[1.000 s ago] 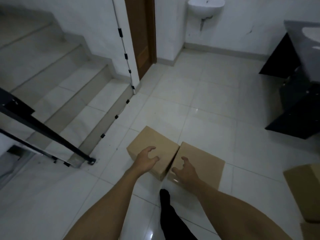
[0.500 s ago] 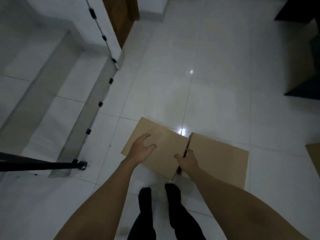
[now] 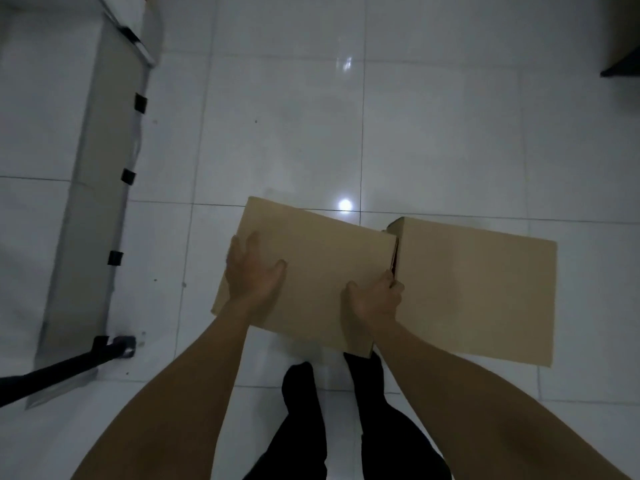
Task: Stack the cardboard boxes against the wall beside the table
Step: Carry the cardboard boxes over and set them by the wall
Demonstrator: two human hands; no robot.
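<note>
Two cardboard boxes sit side by side on the tiled floor, just ahead of my feet, touching or nearly so along one shared seam. I take the left box as my landmark: the right box lies against its right edge, the stair step lies well off to its left, and a dark piece of furniture shows far beyond its right side.

I work the left box first, I judge, because it lies nearest the open floor and both hands can span it. My left hand lies on the box's left end, fingers spread and curling over that edge, palm against the cardboard but not yet closed on it. My right hand sits at the box's right edge, its fingers tucked into the narrow gap between the two boxes and hooked on that side; how far down they reach I cannot tell.

Both forearms run out nearly straight and angle inward, wrists bent down, as I lean over the box. It rests flat, not yet lifted.
</note>
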